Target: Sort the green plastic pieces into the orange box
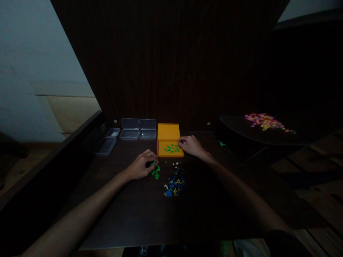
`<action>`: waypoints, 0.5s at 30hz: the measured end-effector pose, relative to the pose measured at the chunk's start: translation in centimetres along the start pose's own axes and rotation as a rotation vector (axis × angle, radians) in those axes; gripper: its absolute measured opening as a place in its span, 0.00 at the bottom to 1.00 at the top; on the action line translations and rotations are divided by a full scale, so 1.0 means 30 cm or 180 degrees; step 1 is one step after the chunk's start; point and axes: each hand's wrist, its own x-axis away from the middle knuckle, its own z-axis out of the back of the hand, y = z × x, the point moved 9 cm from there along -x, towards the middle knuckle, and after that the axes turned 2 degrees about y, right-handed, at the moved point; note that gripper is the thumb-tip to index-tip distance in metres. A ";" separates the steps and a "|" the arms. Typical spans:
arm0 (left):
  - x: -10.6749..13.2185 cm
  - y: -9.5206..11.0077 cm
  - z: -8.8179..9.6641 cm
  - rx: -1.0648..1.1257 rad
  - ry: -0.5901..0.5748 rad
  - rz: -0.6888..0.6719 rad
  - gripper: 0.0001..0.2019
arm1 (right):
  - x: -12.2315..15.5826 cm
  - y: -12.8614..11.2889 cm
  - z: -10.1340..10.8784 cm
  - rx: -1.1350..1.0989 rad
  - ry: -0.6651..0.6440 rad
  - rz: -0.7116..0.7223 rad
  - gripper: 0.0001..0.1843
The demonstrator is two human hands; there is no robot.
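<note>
A yellow box [168, 131] stands with its lid up, and several small green toy bricks [172, 148] lie in its tray. My right hand [190, 145] is at the tray's right side, thumb and fingers pinched together; what they hold, if anything, is too small to make out. On the dark table, my left hand [143, 165] curls at the edge of a small pile of green bricks [156, 172], its thumb and fingertips closed on a green brick there. Nearer me lies a loose pile of blue, white and yellow bricks [174, 187].
Clear plastic cases [129, 134] with raised lids stand left of the yellow box, and another clear case [105, 146] is farther left. Pink and yellow pieces [266, 121] are heaped on a dark shelf at right. A dark panel [171, 64] rises behind the table.
</note>
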 end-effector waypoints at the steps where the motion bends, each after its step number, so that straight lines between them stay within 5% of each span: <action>1: 0.000 0.000 -0.001 0.0005 -0.0005 0.0011 0.07 | -0.001 -0.004 0.012 -0.0078 0.0079 0.0006 0.14; 7: -0.002 0.003 -0.001 -0.0013 -0.0050 0.0049 0.07 | 0.017 -0.092 0.051 -0.0516 0.0242 0.0331 0.13; 15: -0.004 0.010 0.002 -0.0055 -0.0040 0.0026 0.07 | 0.125 -0.298 -0.041 -0.0302 -0.1029 0.1396 0.10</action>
